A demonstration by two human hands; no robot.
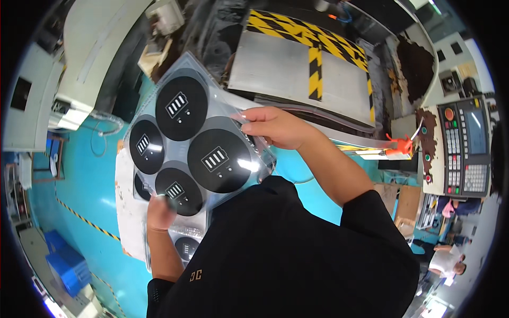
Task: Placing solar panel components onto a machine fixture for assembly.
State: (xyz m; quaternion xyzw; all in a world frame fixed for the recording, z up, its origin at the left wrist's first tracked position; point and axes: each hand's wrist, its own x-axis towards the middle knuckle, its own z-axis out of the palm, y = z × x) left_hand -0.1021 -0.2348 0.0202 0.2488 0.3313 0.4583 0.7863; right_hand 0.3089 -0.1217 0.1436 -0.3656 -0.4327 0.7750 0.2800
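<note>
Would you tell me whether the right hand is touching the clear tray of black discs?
Touching: the head view shows the right hand pinching the edge of the clear tray.

Both arms are coming up from the lower edge, dark sleeves covering them to about mid-forearm. Left hand point(160, 211) is sitting low and close to the torso, fingers curling shut in a pinch, slightly blurred, forearm bare and running nearly straight up from the sleeve. Right hand point(273, 127) is reaching higher and further out, forearm angling up-left across the body, wrist bending, fingers pointing left and pressing together against the thumb in a pinch grip.
</note>
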